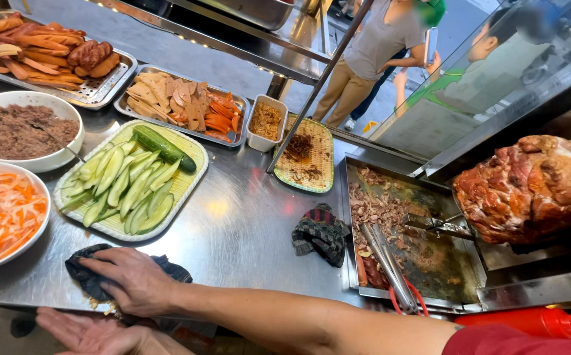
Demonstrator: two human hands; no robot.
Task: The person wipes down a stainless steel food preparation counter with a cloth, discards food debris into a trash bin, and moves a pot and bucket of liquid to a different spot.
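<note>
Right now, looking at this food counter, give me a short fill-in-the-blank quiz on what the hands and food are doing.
1. The right hand presses a dark ____ on the counter.
2. The left hand waits palm up below the counter's ____.
3. The whole cucumber lies on a green ____.
4. The tongs rest in the metal ____ beside the roast meat.

Missing words: cloth; edge; tray; pan

Steel counter [239, 223] laden with food trays

On it lie a woven tray of sliced cucumber [128, 181], two white bowls, of minced meat [19, 130] and shredded carrot [3, 213], metal trays of sausages [49, 52] and cold cuts [183, 105], a checked cloth [321, 231], a dark rag [91, 276] and a pan of meat shavings [407, 236].
</note>
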